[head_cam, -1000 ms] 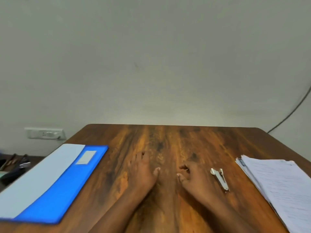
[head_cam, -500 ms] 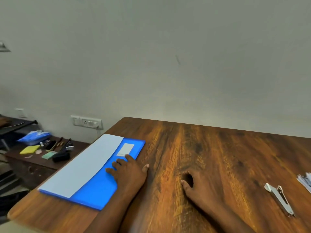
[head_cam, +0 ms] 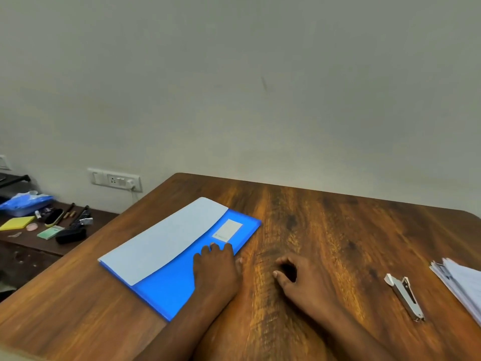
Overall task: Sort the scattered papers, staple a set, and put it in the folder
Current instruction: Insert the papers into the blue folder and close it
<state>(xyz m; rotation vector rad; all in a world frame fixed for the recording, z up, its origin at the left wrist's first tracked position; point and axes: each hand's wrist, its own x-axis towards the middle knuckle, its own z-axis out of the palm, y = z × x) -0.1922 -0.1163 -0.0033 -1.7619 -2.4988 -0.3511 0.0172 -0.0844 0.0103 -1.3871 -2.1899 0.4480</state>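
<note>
Blue folder point(head_cam: 166, 287) lies shut on bench point(head_cam: 325, 230); left hand point(head_cam: 217, 267) flat on its right edge, right hand point(head_cam: 299, 280) loosely curled, empty, just right of folder. Stapler point(head_cam: 404, 297), papers point(head_cam: 460, 282) farther right. Risk: slick cover slides when lifted one-handed.

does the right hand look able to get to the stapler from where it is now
Probably yes. The right hand rests on the table with fingers loosely curled, holding nothing, and the stapler lies to its right with only bare wood between them. The paper stack sits beyond the stapler, not in the way.
</note>
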